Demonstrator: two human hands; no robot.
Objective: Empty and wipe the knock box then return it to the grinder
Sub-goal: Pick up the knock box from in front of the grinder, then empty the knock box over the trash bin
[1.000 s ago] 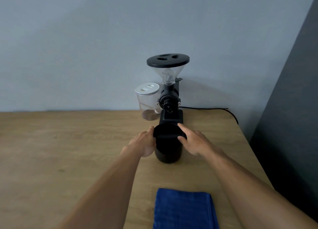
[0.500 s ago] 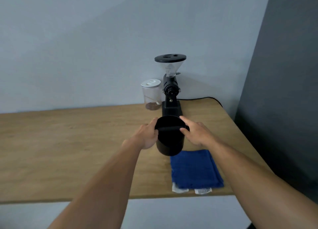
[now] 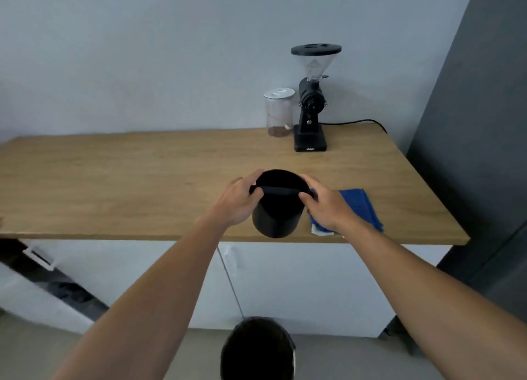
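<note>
I hold the black cylindrical knock box point(image 3: 276, 217) upright in the air over the front edge of the wooden counter point(image 3: 142, 180). My left hand point(image 3: 236, 201) grips its left side and my right hand point(image 3: 325, 205) grips its right side, thumbs on the bar across its mouth. Its inside looks dark; the contents cannot be made out. The black grinder point(image 3: 310, 100) with a clear hopper stands at the back of the counter. A folded blue cloth point(image 3: 359, 205) lies just right of my right hand.
A clear jar point(image 3: 279, 113) with a white lid stands left of the grinder, whose cable point(image 3: 356, 122) runs right. A round black bin point(image 3: 256, 351) sits on the floor below. White cabinet doors point(image 3: 299, 282) front the counter; a dark grey wall point(image 3: 484, 123) is at right.
Both hands have lifted the knock box away from the grinder and drawn it back to the counter's front edge. The view has pulled back, showing the cabinet fronts and the floor bin.
</note>
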